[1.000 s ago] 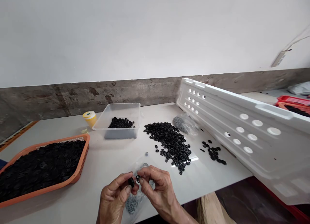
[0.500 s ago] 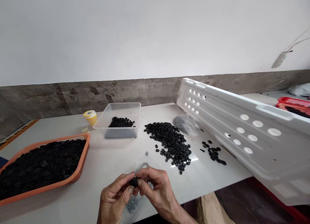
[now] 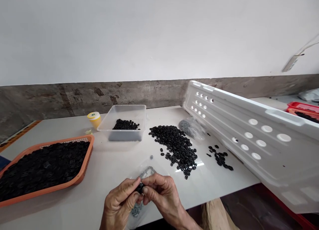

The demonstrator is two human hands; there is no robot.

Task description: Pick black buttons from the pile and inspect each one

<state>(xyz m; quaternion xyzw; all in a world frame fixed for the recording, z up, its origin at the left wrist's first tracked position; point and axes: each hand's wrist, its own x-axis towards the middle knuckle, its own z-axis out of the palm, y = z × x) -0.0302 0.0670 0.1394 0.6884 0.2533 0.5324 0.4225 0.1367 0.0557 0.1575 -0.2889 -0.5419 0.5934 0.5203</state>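
My left hand [image 3: 122,201] and my right hand [image 3: 161,195] meet at the bottom centre, both closed with fingertips pinched on one small black part [image 3: 140,187]. Fingers cover much of that part. Under and behind the hands lies a clear bag of small metal pieces [image 3: 137,209], partly hidden. To the right of the hands spreads a pile of small black parts [image 3: 174,147] on the white table [image 3: 112,163].
An orange basket [image 3: 86,160] of black parts stands left. Behind are a clear bin [image 3: 124,135], a yellow-and-white spool [image 3: 94,119] and another clear bag [image 3: 191,127]. A large white perforated panel [image 3: 224,120] leans at right, near scattered black parts [image 3: 220,158].
Both hands have shifted very slightly, still pinching the black part. The camera view has moved a little.
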